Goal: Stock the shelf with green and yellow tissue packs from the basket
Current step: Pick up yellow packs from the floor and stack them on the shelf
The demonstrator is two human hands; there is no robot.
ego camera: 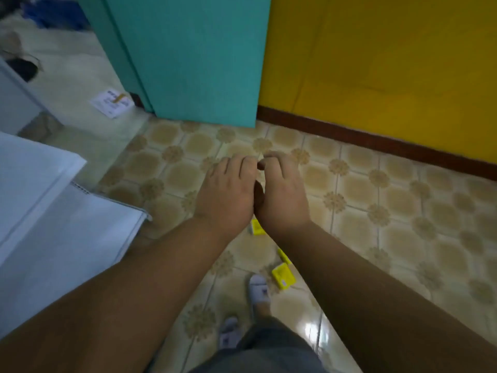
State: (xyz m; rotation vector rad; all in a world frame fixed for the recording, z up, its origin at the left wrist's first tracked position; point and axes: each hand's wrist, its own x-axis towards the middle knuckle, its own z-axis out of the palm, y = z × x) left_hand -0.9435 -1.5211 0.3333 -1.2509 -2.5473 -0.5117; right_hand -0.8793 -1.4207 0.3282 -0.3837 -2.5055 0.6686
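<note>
Head view: yellow packs (283, 275) below hands (252, 189).

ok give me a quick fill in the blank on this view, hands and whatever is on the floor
1. Both hands, the left hand and right hand, are held out above the patterned ____ floor.
2. The small flat packs lying on the floor near the feet are ____ in colour.
3. The wall on the right is yellow; the panel beside it is ____.
4. The hands hold ____ packs.

Missing words: tiled; yellow; teal; no
</note>
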